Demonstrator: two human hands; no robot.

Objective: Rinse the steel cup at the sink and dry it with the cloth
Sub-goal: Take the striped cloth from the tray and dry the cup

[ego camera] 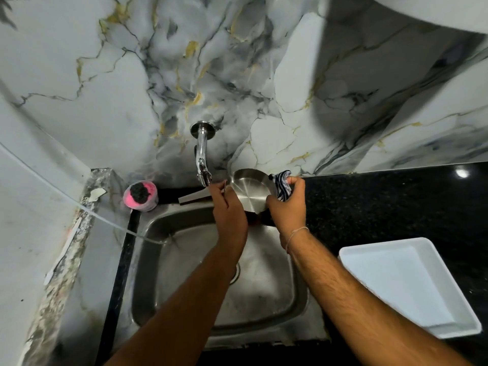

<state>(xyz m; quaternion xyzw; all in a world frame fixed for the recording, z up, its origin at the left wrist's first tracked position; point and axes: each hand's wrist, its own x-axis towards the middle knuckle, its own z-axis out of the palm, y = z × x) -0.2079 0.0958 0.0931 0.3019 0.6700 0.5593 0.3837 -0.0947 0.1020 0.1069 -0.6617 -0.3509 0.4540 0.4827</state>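
Note:
The steel cup is held above the far edge of the steel sink, its open mouth tilted toward me, just right of the chrome tap. My left hand grips the cup's left rim. My right hand touches the cup's right side and is closed around a bunched blue-and-white striped cloth, which sticks out above the fingers. No water is seen running from the tap.
A pink tub with a dark scrubber stands at the sink's back left corner. A white rectangular tray lies on the black counter to the right. The marble wall rises directly behind the tap.

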